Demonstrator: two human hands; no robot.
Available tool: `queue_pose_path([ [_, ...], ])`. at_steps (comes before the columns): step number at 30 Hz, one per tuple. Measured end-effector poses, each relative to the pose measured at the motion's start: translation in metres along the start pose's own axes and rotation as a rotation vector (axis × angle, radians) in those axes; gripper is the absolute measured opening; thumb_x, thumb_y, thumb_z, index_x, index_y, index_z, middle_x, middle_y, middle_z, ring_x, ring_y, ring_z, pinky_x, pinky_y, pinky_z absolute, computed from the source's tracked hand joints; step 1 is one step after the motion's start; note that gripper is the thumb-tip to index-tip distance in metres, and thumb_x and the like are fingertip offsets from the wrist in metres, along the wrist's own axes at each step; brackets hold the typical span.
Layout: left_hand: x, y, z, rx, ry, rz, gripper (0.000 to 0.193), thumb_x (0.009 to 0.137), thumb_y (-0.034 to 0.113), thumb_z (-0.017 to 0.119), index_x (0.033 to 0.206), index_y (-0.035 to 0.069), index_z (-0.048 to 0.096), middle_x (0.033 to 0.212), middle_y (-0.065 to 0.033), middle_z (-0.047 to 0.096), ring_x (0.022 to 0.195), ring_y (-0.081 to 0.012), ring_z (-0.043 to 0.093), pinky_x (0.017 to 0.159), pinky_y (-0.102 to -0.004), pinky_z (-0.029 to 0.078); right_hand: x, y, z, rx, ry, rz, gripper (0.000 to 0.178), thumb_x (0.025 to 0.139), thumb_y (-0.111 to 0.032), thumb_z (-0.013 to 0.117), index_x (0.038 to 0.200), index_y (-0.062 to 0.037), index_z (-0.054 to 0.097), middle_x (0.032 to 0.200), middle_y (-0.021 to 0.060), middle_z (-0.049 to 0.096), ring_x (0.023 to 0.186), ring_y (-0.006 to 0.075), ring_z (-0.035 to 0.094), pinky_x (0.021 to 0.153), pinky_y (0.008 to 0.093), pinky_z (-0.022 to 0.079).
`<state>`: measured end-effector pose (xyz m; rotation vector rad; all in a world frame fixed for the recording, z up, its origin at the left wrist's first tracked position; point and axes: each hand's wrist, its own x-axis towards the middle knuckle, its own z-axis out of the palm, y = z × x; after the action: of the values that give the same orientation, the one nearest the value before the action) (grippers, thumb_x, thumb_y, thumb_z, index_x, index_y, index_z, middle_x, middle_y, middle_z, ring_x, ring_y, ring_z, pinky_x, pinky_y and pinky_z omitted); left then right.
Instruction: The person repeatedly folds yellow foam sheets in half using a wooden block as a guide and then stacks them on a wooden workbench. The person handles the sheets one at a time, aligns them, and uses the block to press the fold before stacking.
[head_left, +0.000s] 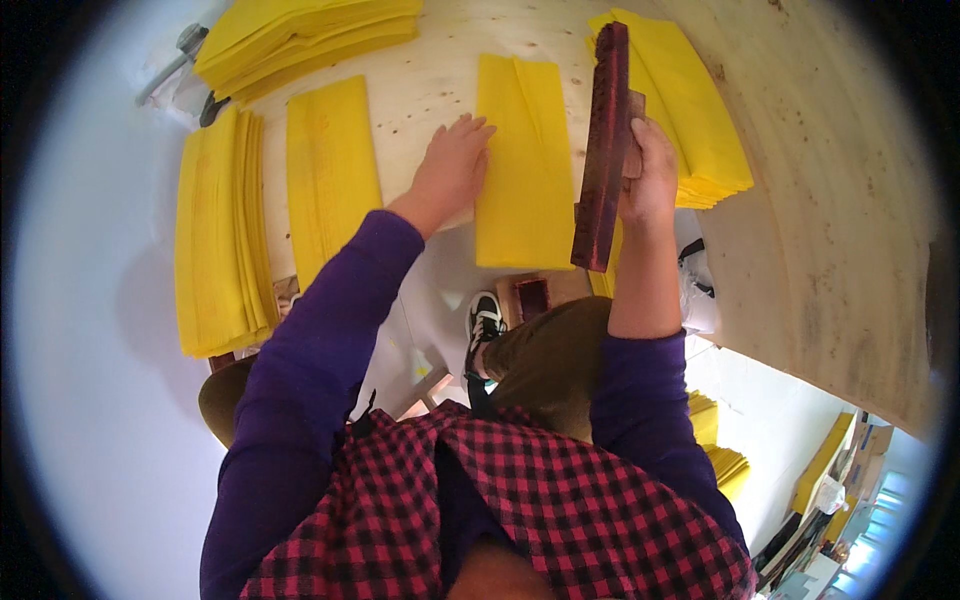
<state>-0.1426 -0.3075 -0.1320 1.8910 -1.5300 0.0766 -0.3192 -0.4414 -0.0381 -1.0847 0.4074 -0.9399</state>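
Head view: a long maroon bar [603, 145] held right of a yellow sheet [525, 170].
The bar is gripped by the right hand [654, 172]; over the sheet's left edge, the left hand [452, 167] is held, fingers extended.

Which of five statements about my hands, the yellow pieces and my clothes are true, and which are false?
1. The right hand holds a long dark red bar. True.
2. The left hand holds a pair of scissors. False: it holds no tool, and its fingers are at the left edge of the middle yellow piece.
3. The checked garment is red and black. True.
4. All the yellow pieces lie in one pile. False: they lie in several separate places, such as the far-left stack and the right stack.
5. The sleeves are purple. True.
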Motion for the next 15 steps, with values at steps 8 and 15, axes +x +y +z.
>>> queue_pose_path([
  [8, 0.088, -0.027, 0.046, 0.202, -0.123, 0.200, 0.031, 0.085, 0.010, 0.044, 0.112, -0.003, 0.052, 0.122, -0.0202, 0.050, 0.114, -0.0369, 0.045, 0.097, -0.0449, 0.035, -0.008, 0.007, -0.012, 0.053, 0.050, -0.017, 0.013, 0.086, -0.015, 0.051, 0.077, -0.0054, 0.052, 0.064, 0.0012, 0.055, 0.048, 0.0084, 0.049, 0.043, 0.0221, 0.039],
  [15, 0.112, -0.030, 0.072, 0.215, -0.207, 0.130, 0.037, 0.088, 0.021, 0.043, 0.118, 0.000, 0.049, 0.128, -0.0175, 0.046, 0.119, -0.0330, 0.041, 0.100, -0.0436, 0.032, 0.004, 0.010, -0.029, -0.005, 0.025, -0.025, 0.017, 0.085, -0.013, 0.054, 0.069, -0.0074, 0.050, 0.058, -0.0020, 0.049, 0.044, 0.0062, 0.042, 0.039, 0.0211, 0.033],
])
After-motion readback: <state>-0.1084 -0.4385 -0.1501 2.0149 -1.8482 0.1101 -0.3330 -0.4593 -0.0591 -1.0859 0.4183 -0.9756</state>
